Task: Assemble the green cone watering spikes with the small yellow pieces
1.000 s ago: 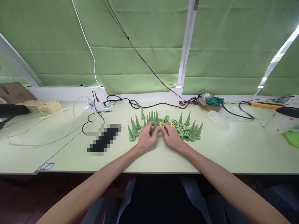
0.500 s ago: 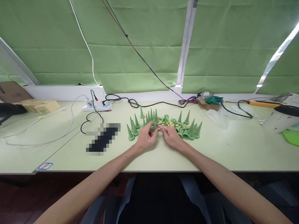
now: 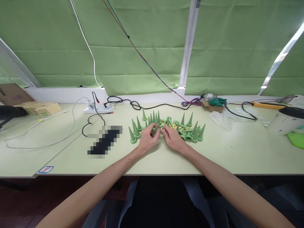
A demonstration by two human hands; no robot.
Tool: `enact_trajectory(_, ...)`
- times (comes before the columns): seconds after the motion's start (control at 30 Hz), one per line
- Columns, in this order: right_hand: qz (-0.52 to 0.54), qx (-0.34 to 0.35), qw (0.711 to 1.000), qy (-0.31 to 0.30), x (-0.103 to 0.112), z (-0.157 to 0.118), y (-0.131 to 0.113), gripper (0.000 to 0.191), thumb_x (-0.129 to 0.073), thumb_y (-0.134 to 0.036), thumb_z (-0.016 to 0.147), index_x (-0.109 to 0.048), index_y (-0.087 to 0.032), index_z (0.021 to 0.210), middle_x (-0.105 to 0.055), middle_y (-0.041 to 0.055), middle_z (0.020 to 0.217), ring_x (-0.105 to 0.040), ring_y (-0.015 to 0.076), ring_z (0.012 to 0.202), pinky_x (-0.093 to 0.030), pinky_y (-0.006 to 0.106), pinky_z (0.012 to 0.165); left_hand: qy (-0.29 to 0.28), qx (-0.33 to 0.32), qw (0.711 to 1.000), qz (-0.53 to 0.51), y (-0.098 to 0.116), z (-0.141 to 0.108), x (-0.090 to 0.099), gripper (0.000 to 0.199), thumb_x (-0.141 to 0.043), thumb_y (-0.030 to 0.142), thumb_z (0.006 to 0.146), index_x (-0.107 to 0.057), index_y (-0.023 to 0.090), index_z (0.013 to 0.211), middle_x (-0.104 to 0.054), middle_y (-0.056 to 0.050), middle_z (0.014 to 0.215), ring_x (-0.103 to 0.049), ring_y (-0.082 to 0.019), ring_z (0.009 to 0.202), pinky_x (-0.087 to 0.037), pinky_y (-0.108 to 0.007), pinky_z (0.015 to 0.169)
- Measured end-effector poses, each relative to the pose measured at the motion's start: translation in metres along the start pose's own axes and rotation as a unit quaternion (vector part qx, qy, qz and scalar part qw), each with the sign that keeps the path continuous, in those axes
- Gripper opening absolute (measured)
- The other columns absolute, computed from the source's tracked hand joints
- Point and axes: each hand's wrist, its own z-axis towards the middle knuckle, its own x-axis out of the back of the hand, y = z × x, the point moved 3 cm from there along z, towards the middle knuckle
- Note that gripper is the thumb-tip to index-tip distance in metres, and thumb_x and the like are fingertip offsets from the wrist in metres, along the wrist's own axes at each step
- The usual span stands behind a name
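My left hand (image 3: 147, 139) is closed around a green plastic cone spike (image 3: 156, 127), its pointed end upward between thumb and fingers. Close against it, my right hand (image 3: 174, 138) has thumb and fingertips pinched together at the spike's right side; whatever lies in that pinch is too small to make out. To the left of my hands, several green cone spikes (image 3: 132, 136) stand upright on flared bases. More upright spikes (image 3: 195, 134) are grouped at the right. Behind my hands, green spikes (image 3: 169, 120) lie heaped among small yellow pieces (image 3: 173, 126).
All this is on a pale table (image 3: 152, 161). A pixelated dark object (image 3: 105, 141) lies left of the spikes. Farther back are a white power strip (image 3: 98, 108), a black cable (image 3: 161, 105) and a small cardboard box (image 3: 215, 107). A white container (image 3: 286, 122) stands far right.
Both hands have stayed together over the same spot. The held spike has shifted slightly left, and the right fingertips have moved a little with it.
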Motion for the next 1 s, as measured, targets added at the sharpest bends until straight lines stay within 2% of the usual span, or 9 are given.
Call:
enact_trajectory(0.17,-0.004,-0.001,1.000,-0.004,-0.0012,0.0004,0.0034,0.031,-0.032,-0.035,0.101,-0.041,-0.023,0.074,-0.048,-0.0023,0.062,-0.046,0.0152,0.055,-0.032,0.028,0.057,-0.017,-0.028,0.999,0.010,0.0053,-0.0014,0.0011,0.010,-0.054,0.028,0.085,-0.054,0.019,0.087,-0.049,0.006,0.058,-0.036,-0.006,0.043,-0.031,-0.022,0.045)
enact_trajectory(0.3,0.014,-0.004,1.000,0.006,-0.0004,0.0011,0.0034,0.040,-0.031,-0.041,0.102,-0.037,-0.023,0.067,-0.047,-0.0018,0.059,-0.044,0.0143,0.054,-0.032,0.028,0.056,-0.018,-0.045,0.999,0.022,0.0077,-0.0024,0.0016,0.007,-0.055,0.024,0.083,-0.056,0.019,0.087,-0.040,0.008,0.051,-0.037,-0.008,0.044,-0.032,-0.022,0.047)
enact_trajectory(0.47,0.031,-0.020,0.999,0.003,0.0000,0.0013,0.0012,0.046,-0.027,-0.047,0.102,-0.035,-0.023,0.063,-0.043,-0.0021,0.053,-0.042,0.0146,0.053,-0.033,0.028,0.055,-0.018,-0.034,0.999,0.018,0.0061,-0.0021,-0.0001,0.008,-0.055,0.025,0.084,-0.055,0.019,0.089,-0.040,0.008,0.051,-0.035,-0.007,0.043,-0.031,-0.022,0.047)
enact_trajectory(0.63,0.017,-0.023,0.999,0.020,0.0011,0.0005,-0.0004,0.040,-0.030,-0.046,0.101,-0.045,-0.022,0.073,-0.051,-0.0017,0.062,-0.045,0.0147,0.056,-0.033,0.027,0.057,-0.001,0.002,1.000,0.012,0.0021,0.0002,-0.0010,0.011,-0.052,0.030,0.087,-0.053,0.019,0.087,-0.052,0.004,0.063,-0.037,-0.006,0.044,-0.030,-0.022,0.047)
enact_trajectory(0.8,0.027,-0.031,0.999,-0.006,0.0019,-0.0008,-0.0036,0.029,-0.038,-0.047,0.100,-0.054,-0.023,0.097,-0.048,-0.0052,0.056,-0.043,0.0144,0.050,-0.033,0.027,0.057,0.015,0.026,1.000,0.007,-0.0005,0.0010,0.0001,0.013,-0.051,0.032,0.088,-0.054,0.019,0.089,-0.044,0.007,0.054,-0.035,-0.007,0.042,-0.029,-0.022,0.046)
enact_trajectory(1.0,0.020,-0.012,1.000,-0.007,0.0027,-0.0006,-0.0031,0.029,-0.035,-0.043,0.101,-0.052,-0.022,0.092,-0.048,-0.0042,0.060,-0.044,0.0146,0.054,-0.033,0.027,0.059,0.002,0.023,1.000,-0.012,-0.0003,0.0002,0.0000,0.013,-0.053,0.031,0.087,-0.054,0.019,0.090,-0.055,0.003,0.068,-0.040,-0.006,0.043,-0.031,-0.023,0.046)
